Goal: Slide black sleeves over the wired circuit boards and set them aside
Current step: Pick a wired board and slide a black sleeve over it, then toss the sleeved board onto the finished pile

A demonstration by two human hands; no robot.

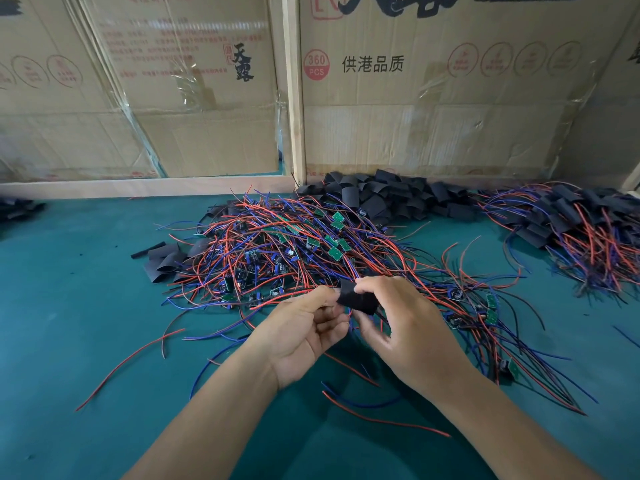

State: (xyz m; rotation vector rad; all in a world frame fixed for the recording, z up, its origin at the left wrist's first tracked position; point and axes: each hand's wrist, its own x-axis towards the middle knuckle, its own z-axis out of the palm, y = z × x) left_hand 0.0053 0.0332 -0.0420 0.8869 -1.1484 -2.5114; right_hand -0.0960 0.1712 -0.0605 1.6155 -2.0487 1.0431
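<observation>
A black sleeve (356, 299) is held above the green table between both hands. My left hand (304, 334) pinches its left end and my right hand (401, 327) grips its upper right edge. Whether a board is inside the sleeve is hidden by my fingers. Behind my hands lies a big tangle of red and blue wired circuit boards (277, 251). A heap of loose black sleeves (388, 199) sits at the back by the cardboard. At the far right is a pile of sleeved boards (581, 230) with their wires.
Cardboard boxes (415, 98) and a wooden frame (294, 98) wall off the back of the green table (69, 323). A few flat sleeves (162, 261) lie left of the tangle. More dark sleeves (17, 207) sit at the far left edge. Loose wires trail across the table near my arms.
</observation>
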